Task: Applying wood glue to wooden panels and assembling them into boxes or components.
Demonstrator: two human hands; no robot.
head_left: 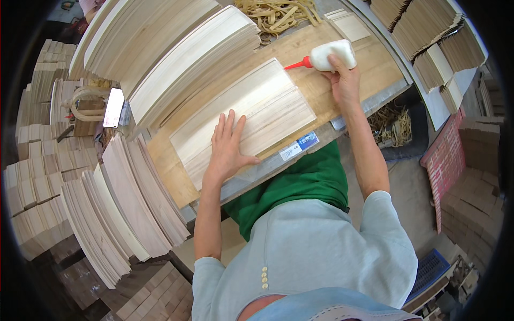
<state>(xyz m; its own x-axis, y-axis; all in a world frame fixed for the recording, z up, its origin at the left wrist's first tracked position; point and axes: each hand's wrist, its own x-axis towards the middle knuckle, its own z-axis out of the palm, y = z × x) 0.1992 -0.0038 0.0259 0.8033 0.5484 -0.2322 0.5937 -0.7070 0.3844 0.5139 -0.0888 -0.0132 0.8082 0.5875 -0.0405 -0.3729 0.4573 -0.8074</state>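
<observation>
- My left hand [226, 150] spread on wooden panel [262, 109], panel flat on bench [377, 64].
- My right hand [344, 80] grips white bottle [323, 56], red nozzle [306, 62] at panel's right end.
- Looks underway; done versus left, can't tell.

Wood-topped workbench [378, 61], grey floor [404, 184], wood stacks [40, 182] at far left

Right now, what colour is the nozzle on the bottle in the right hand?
The nozzle is red; it shows in the head view, the only one.
</observation>
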